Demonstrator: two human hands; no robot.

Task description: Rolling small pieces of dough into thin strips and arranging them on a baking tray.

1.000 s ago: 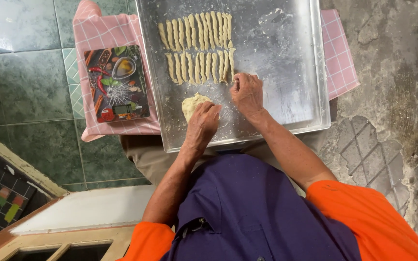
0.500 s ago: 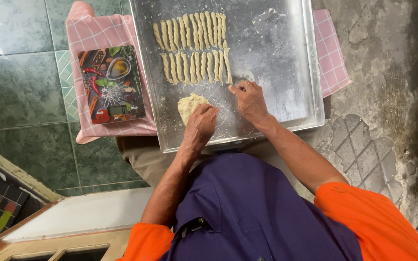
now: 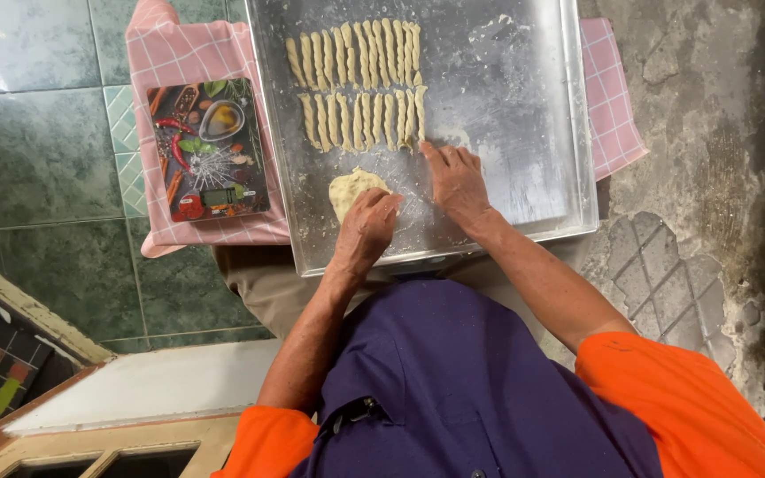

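Observation:
A large floured metal tray [image 3: 524, 106] lies in front of me. Two rows of twisted dough sticks [image 3: 360, 84] lie in its upper left part. A pale dough lump [image 3: 351, 188] sits near the tray's front edge. My left hand [image 3: 367, 228] rests on the lump's right side, fingers curled on it. My right hand [image 3: 455, 177] lies flat on the tray, fingertips touching the rightmost stick of the lower row.
A pink checked cloth [image 3: 174, 57] lies under the tray on a green tiled floor [image 3: 37, 133]. A kitchen scale [image 3: 207, 150] with a colourful picture top sits on the cloth, left of the tray. Rough concrete [image 3: 710, 177] is to the right.
The view has shifted slightly. My right hand stays at the end of the lower row of sticks and has flattened onto the tray; my left hand stays on the dough lump.

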